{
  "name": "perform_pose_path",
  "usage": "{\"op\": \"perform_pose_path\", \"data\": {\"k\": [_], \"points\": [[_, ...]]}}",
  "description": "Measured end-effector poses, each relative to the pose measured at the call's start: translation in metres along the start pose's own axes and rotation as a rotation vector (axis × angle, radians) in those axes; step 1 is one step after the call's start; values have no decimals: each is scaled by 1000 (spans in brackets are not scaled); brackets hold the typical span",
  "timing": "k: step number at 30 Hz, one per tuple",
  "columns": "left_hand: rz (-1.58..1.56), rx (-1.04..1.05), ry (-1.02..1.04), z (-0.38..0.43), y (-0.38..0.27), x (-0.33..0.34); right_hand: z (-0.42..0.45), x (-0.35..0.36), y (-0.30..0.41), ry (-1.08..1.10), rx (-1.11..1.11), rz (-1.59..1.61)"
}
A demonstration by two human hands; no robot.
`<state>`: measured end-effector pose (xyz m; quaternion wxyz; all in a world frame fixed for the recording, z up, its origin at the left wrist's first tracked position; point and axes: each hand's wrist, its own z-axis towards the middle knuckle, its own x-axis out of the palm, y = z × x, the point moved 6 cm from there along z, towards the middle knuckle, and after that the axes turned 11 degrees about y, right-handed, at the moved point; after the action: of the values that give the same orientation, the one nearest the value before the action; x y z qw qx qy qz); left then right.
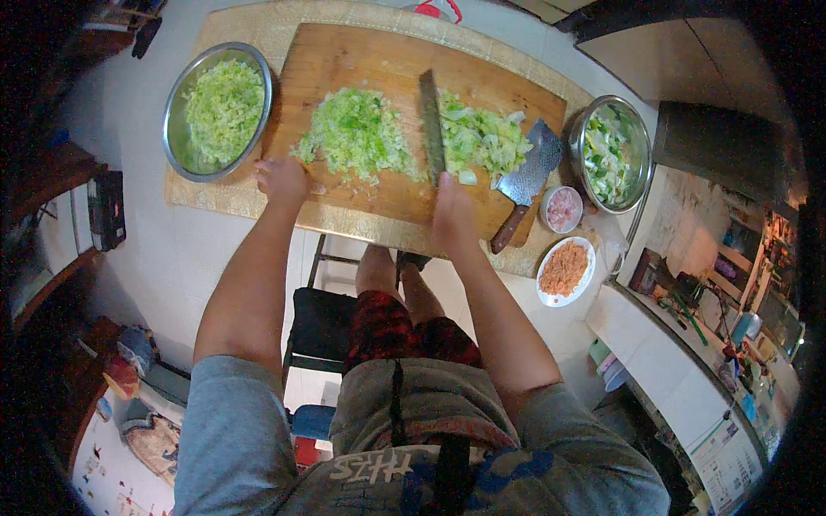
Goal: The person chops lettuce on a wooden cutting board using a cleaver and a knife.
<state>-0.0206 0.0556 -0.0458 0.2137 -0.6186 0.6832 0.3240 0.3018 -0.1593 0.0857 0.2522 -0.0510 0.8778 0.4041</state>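
My right hand (pixel 455 216) grips the handle of a kitchen knife (pixel 432 126), its broad blade pointing away from me over the wooden cutting board (pixel 361 51). Left of the blade lies a heap of finely chopped green leafy vegetable (pixel 358 132); coarser pieces (pixel 484 138) lie on its right. My left hand (pixel 284 180) rests at the board's near left edge, fingers around the edge, beside a steel bowl (pixel 169 122) of chopped greens. A cleaver (pixel 530 168) with a wooden handle lies on the board's right side, partly against the coarse pieces.
Right of the board stand a steel bowl (pixel 647 155) of cut leaves, a small bowl of pink chopped food (pixel 561 209) and a white plate (pixel 548 298) of orange-brown minced food. A patterned cloth (pixel 193 187) lies under the board. A black stool (pixel 319 322) is below the table.
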Motion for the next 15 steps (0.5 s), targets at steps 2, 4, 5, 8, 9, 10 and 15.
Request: {"op": "perform_pose_path", "data": {"k": [2,4,5,8,9,10,15], "points": [[-25,65,41,-14,-27,-1,-1,-15,-35,-55,37,25],[-5,81,62,-12,-21,0,3,-11,-48,-66,44,60],[6,81,61,-8,-17,0,8,-6,-49,-22,58,-43],[7,69,35,-12,-32,1,12,-12,-59,-19,81,-120],[9,51,24,-9,-28,5,10,-9,-60,-22,79,-99],[60,63,-10,3,-11,9,10,-1,-53,-12,61,-69],[59,70,-29,11,-7,24,12,-4,-32,-39,27,-112]]}}
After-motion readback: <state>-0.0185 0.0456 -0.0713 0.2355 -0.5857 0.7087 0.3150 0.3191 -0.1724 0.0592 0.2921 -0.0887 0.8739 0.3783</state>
